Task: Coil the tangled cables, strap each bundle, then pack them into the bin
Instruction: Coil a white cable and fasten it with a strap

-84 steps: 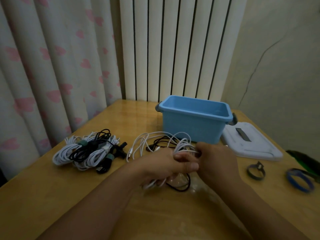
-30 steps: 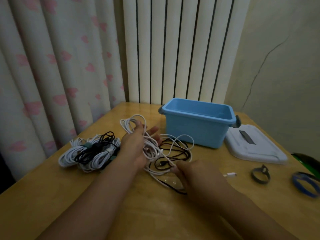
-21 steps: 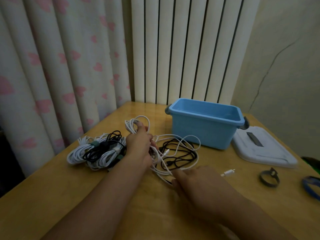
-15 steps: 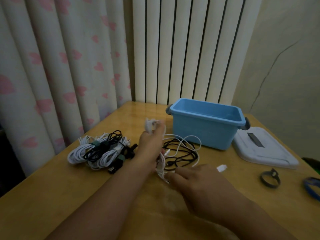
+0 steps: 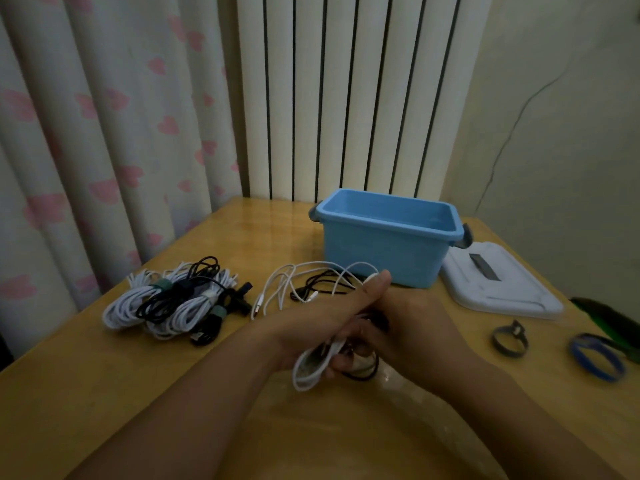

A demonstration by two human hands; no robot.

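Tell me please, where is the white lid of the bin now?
In the head view, the white lid lies flat on the table, on the right side, just right of the blue bin and behind the grey strap.

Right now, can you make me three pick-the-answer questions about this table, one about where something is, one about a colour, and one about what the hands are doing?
1. Where is the white plastic lid?
A. On the bin
B. On the table, right of the bin
C. Under the cables

2. What colour is the open plastic bin?
A. Red
B. Green
C. Blue

3. What is the left hand doing?
A. Gripping a white cable coil
B. Lying flat on the table
C. Lifting the bin

Answers: 1 B, the lid lies flat beside the bin's right end. 2 C, its walls are light blue. 3 A, its fingers curl round the white loops, with the right hand close against it.
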